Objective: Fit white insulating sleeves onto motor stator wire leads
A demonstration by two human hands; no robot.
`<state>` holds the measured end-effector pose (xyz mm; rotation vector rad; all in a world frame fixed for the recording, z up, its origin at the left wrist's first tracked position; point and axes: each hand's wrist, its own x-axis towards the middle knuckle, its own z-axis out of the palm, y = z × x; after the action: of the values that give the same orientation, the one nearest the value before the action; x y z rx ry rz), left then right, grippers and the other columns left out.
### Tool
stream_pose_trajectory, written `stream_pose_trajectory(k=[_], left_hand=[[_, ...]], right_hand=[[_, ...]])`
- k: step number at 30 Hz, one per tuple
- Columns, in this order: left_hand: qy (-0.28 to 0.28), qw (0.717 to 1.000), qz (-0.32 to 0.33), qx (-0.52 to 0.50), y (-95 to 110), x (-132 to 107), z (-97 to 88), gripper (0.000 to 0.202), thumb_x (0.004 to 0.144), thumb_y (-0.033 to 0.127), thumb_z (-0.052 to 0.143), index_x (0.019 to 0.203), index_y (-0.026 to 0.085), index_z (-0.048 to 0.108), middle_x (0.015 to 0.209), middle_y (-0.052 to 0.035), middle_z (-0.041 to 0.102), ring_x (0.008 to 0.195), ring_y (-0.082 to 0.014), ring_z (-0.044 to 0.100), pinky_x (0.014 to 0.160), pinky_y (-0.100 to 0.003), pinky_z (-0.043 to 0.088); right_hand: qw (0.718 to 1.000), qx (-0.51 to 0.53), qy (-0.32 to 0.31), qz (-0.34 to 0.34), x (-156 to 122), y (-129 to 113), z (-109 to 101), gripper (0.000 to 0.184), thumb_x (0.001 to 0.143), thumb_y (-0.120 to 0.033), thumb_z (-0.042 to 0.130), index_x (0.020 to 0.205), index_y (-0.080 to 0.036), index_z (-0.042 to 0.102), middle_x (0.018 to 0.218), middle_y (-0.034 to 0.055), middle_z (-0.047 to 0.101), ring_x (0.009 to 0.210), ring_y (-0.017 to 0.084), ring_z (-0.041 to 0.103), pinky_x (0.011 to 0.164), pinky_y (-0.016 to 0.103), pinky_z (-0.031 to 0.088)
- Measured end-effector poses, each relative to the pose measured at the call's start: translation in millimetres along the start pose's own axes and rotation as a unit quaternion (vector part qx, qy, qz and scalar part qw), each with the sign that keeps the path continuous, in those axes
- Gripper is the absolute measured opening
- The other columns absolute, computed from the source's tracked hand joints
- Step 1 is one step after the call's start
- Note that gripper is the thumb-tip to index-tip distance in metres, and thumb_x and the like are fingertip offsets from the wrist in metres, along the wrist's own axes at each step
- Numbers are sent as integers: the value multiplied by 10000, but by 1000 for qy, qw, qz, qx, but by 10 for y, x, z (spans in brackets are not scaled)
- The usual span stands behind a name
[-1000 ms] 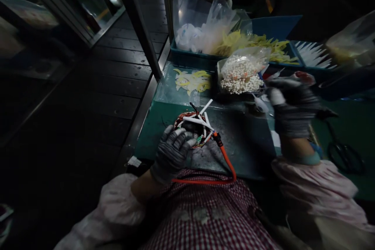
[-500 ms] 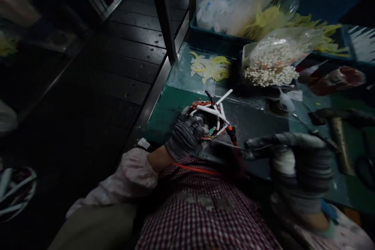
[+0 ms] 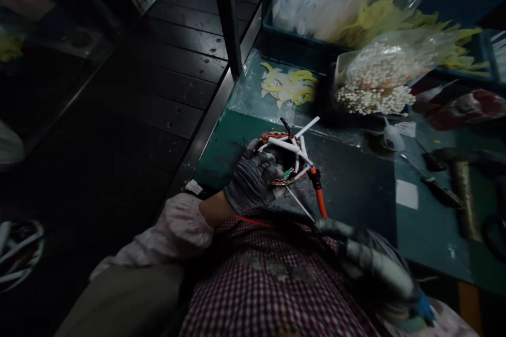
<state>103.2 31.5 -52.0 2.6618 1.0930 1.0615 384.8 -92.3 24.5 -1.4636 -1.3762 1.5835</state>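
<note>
Here, dark planks (image 3: 185,73) flank the green tabletop (image 3: 215,142) under a coil (image 3: 286,145).

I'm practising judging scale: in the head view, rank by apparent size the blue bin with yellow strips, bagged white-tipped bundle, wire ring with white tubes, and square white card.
1. Blue bin
2. Bagged bundle
3. Wire ring, partly covered by the left hand
4. White card

Dim light shrouds a counter (image 3: 215,152), with faint glare on floor planks (image 3: 185,55) and a plastic bag (image 3: 399,58); deep shadow darkens the left, where the upper corner blurs.
</note>
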Motion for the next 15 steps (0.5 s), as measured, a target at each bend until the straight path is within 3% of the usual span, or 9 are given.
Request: stream_pose_trajectory(k=[3,5,7,10,12,15], left_hand=[[-19,1000,-5,-4,-17,-27,23,169,994,440,666,1042,278,675,1035,-19,754,1074,-242,742,1330,-593,430],[-23,1000,-2,-13,-34,-41,45,171,969,422,705,1059,279,682,1034,-13,756,1096,-249,740,1353,-611,391],[-6,1000,7,-26,-55,-48,68,185,963,420,726,1065,272,684,1035,-8,766,1103,-251,749,1370,-636,351],[14,998,18,-59,-87,-45,86,209,965,409,742,1107,260,706,1145,-28,801,1176,-254,760,1385,-642,308],[30,996,17,-85,-99,-34,81,223,963,401,756,1126,252,728,1197,-45,813,1202,-255,766,1381,-632,321],[48,993,9,-109,-101,-3,50,186,951,399,770,1059,248,754,1187,-50,827,1180,-257,785,1354,-638,372]], right_hand=[[999,-30,3,-27,124,41,80,409,1006,-589,665,1222,-309,870,862,106,831,753,311,796,629,419,661],[992,-88,12,-84,269,63,166,382,1018,-548,668,1217,-289,865,922,95,855,792,299,816,692,406,683],[970,-179,50,-156,469,62,251,359,1032,-530,659,1185,-275,859,967,81,869,798,273,825,720,377,686],[915,-314,119,-223,804,-29,319,380,1052,-551,619,1140,-263,851,962,90,866,793,261,820,675,339,646],[887,-386,119,-222,1003,-161,326,387,1072,-514,590,1193,-247,843,967,111,861,790,266,806,664,335,605],[846,-502,74,-164,1230,-395,344,380,1088,-432,580,1284,-205,813,928,134,852,714,267,766,616,331,513]])
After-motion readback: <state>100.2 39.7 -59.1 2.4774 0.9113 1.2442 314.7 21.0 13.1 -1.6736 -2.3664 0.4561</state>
